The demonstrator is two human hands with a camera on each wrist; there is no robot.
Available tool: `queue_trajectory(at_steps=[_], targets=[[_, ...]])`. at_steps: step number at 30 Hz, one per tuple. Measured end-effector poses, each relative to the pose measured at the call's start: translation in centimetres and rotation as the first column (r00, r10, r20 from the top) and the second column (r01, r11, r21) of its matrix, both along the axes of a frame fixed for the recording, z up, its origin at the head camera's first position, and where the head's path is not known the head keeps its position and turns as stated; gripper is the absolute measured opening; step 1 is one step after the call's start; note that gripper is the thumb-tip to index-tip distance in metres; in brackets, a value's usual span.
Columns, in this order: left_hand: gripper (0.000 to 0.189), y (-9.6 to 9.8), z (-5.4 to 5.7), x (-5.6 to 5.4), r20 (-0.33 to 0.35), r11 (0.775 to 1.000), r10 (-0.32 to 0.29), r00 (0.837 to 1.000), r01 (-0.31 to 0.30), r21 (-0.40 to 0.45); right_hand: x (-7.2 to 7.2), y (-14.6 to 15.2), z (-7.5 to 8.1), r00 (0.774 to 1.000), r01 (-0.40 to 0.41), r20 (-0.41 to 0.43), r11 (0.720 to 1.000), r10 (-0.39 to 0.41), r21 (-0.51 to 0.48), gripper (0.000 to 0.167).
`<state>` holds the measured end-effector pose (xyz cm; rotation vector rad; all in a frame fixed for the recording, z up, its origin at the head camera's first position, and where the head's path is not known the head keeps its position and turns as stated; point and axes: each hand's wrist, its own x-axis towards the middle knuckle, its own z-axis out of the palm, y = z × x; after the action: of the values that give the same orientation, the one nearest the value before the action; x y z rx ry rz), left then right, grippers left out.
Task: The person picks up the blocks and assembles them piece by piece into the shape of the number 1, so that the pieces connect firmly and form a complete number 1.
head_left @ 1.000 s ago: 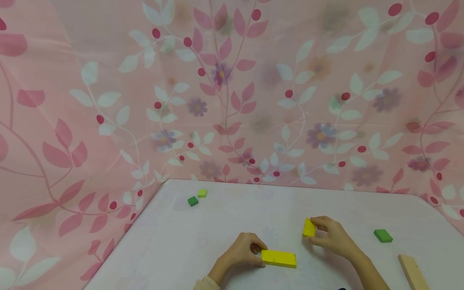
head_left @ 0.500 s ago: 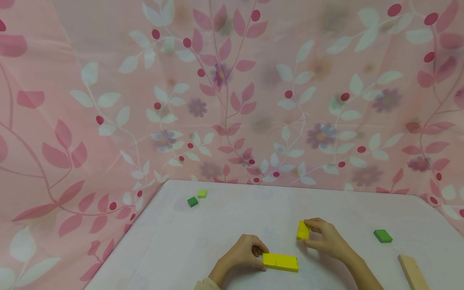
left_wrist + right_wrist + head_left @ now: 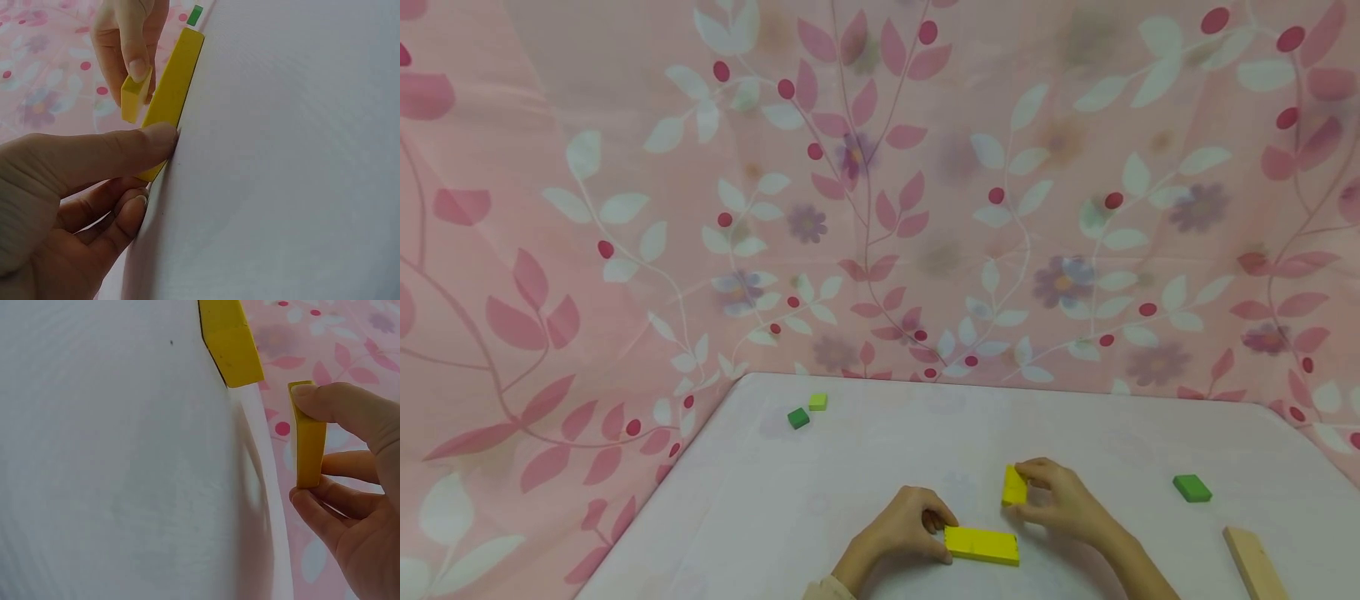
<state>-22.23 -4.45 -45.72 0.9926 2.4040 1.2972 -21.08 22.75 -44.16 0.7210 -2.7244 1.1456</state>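
Observation:
My left hand (image 3: 904, 527) pinches the left end of a long yellow block (image 3: 982, 546) lying low over the white table. In the left wrist view the thumb presses on that long block's (image 3: 177, 78) near end, with fingers curled beneath. Behind and to the right, my right hand (image 3: 1063, 502) holds a short yellow block (image 3: 1014, 486) between thumb and fingertips. The right wrist view has this short block (image 3: 310, 447) upright in the grip, thumb on its top end. A gap separates it from the end of the long block (image 3: 234, 353).
A dark green block (image 3: 798, 417) and a light green block (image 3: 817, 402) lie at the back left of the table (image 3: 737, 517). To the right are a green block (image 3: 1192, 488) and a bare wooden plank (image 3: 1255, 562). Floral cloth (image 3: 880, 208) hangs behind.
My right hand has moved left and slightly nearer with the short yellow block, closing toward the long one. My left hand has shifted the long block slightly nearer and to the right.

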Motion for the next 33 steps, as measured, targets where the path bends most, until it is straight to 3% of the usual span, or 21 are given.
queue_trajectory(at_steps=[6, 14, 33], targets=[[0.032, 0.0, 0.1, 0.1, -0.007, 1.0, 0.005, 1.0, -0.005, -0.018, 0.2, -0.6, -0.2, 1.0, -0.03, 0.007, 1.0, 0.03, 0.003, 0.057], [0.032, 0.1, 0.1, 0.1, -0.005, 1.0, 0.006, 1.0, -0.006, -0.029, 0.4, -1.5, -0.4, 0.996, -0.037, 0.079, 0.999, 0.035, 0.031, 0.06], [0.031, 0.1, 0.0, 0.1, 0.007, 1.0, 0.01, 1.0, -0.01, -0.02, 0.8, -2.7, -0.4, 0.994, -0.107, 0.03, 0.985, 0.104, 0.133, 0.06]])
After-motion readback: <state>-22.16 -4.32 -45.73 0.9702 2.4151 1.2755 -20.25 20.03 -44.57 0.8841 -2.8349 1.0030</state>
